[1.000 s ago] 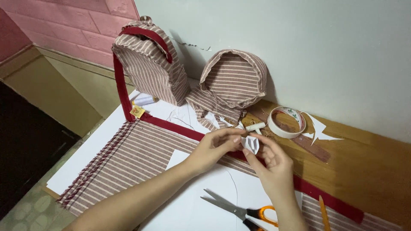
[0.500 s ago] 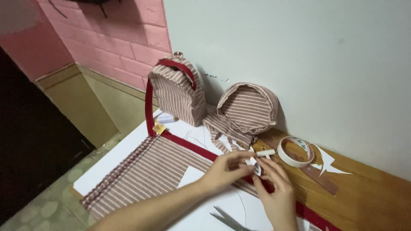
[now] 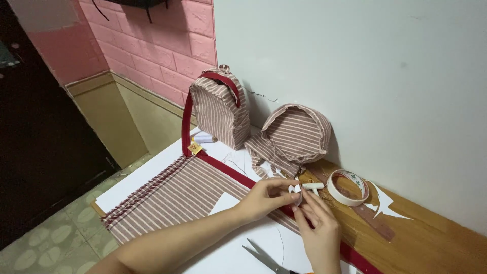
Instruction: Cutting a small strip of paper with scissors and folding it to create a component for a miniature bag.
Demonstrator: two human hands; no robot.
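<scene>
- Both hands are sitting lower-right in view than before.
- Left hand (image 3: 266,198) and right hand (image 3: 317,228) are pinching a small white piece (image 3: 296,189), grips clamped.
- Scissors (image 3: 264,256) are lying near on the counter (image 3: 431,243).

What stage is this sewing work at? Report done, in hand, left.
Done: a small striped backpack stands finished-looking by the wall. In hand: left hand and right hand pinch a small white piece. Left, apparently: the rounded striped panel lies loose, striped fabric lies flat, scissors nearby.
</scene>
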